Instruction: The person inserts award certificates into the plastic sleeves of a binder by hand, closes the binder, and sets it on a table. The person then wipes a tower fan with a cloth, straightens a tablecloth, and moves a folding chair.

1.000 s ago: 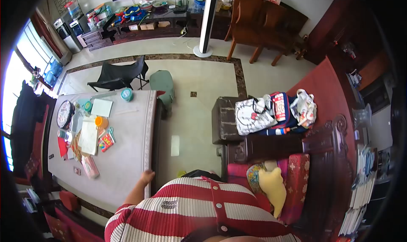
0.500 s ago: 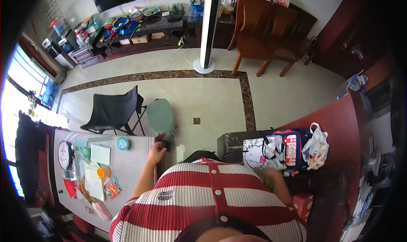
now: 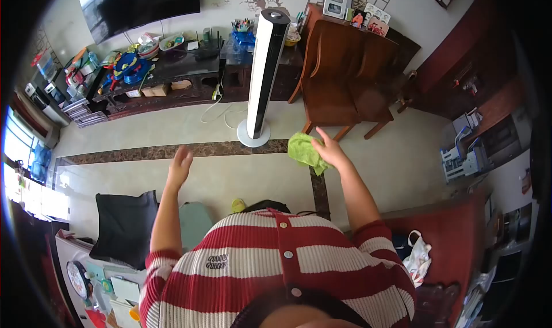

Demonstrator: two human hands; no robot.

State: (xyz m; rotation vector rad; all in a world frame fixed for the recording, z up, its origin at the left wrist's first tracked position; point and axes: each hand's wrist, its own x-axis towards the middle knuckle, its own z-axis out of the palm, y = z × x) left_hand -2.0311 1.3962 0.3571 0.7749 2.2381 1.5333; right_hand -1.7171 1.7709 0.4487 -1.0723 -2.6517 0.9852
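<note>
A light-green cloth (image 3: 305, 151) hangs from my right hand (image 3: 330, 148), held out in front of me over the tiled floor. The thumb points upward, and the fingers are partly behind the cloth. Raised on the other side, my left hand (image 3: 181, 166) is open and holds nothing, its fingers stretched out. Ahead of both hands stands a tall white and black tower fan (image 3: 264, 81) on a round white base. My right hand is a little to the right of the fan's base, apart from it.
Wooden chairs (image 3: 328, 101) stand ahead on the right. A long dark cabinet (image 3: 190, 78) with toys and bowls runs along the wall. Near my left are a black folding chair (image 3: 123, 227), a grey-green stool (image 3: 194, 224) and a cluttered table (image 3: 103, 270). A white plastic bag (image 3: 418, 262) lies at right.
I have moved forward towards the fan. My left hand has left the table edge and come up; my right hand has swung from beside the bags to the front with the green cloth.
</note>
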